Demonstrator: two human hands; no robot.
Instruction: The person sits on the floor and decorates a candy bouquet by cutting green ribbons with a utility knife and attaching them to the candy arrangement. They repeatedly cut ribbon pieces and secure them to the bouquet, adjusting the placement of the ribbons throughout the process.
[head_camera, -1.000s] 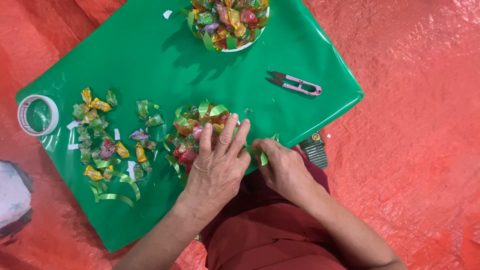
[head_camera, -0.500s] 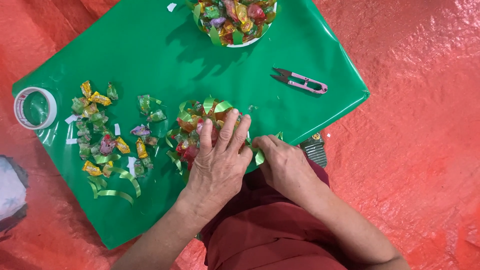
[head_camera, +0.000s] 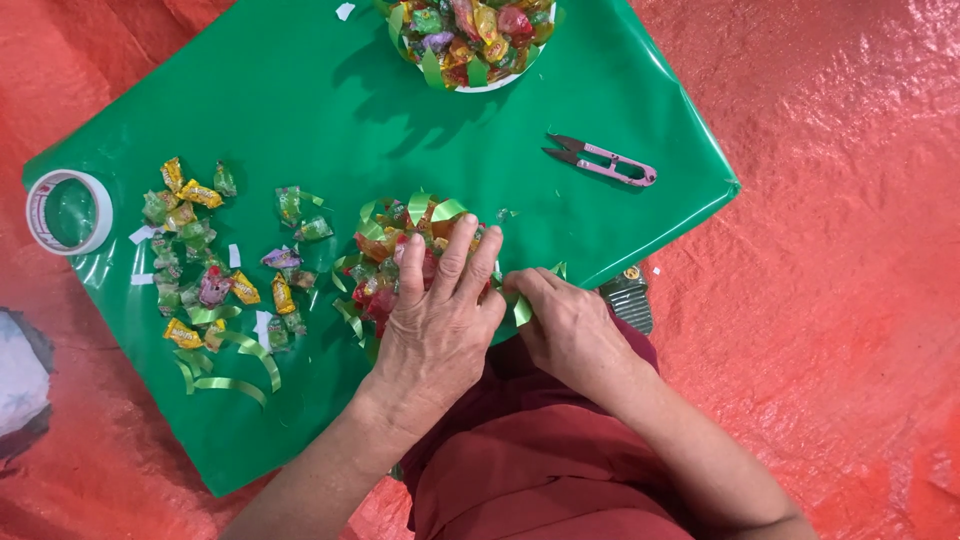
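My left hand (head_camera: 437, 322) lies flat with spread fingers on a round cluster of wrapped candies and green ribbon loops (head_camera: 400, 250), pressing it onto the green sheet (head_camera: 300, 100). My right hand (head_camera: 565, 325) is right beside it at the cluster's right edge, fingers pinching a green ribbon strip (head_camera: 522, 308). Part of the cluster is hidden under my left hand.
Loose wrapped candies and green ribbon curls (head_camera: 205, 275) lie scattered at the left. A tape roll (head_camera: 68, 210) sits at the sheet's left corner. Pink thread snips (head_camera: 603, 162) lie at the right. A white bowl of candies (head_camera: 472, 35) stands at the top. Red fabric (head_camera: 850, 250) surrounds the sheet.
The view has shifted slightly. My left hand stays pressed on the cluster; my right hand has moved a little closer against its right edge.
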